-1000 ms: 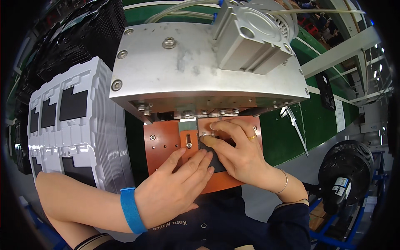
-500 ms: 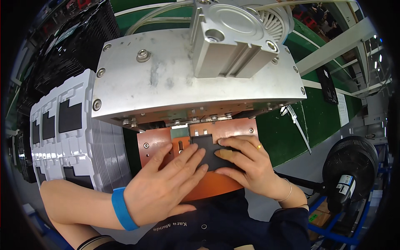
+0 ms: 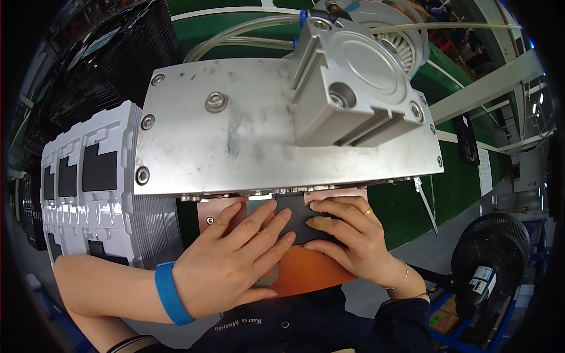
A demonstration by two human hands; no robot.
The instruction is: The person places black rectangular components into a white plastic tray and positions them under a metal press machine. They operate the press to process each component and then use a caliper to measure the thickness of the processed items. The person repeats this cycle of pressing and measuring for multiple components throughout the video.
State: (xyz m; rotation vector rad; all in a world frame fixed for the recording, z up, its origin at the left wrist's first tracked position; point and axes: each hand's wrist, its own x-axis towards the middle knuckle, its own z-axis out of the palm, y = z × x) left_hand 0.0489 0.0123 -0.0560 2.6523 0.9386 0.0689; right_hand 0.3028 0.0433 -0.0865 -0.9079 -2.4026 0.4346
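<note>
Right fingers (image 3: 338, 226) holding dark plate (image 3: 296, 207), left fingers (image 3: 257, 228) spread at its left edge; little room before metal block (image 3: 218, 144)

Your head cam is the left fisheye of the pair; it looks down and forward from your head, upright, unmirrored; close range, metal block (image 3: 235, 129) biggest in view, seen from above its top; your left hand (image 3: 220, 256) and right hand (image 3: 356, 235) show on your side of the block; your dark shirt (image 3: 265, 332) past them at the lower rim; width also catches white trays (image 3: 118, 207) left of the block, black fan (image 3: 488, 250) to its right.
</note>
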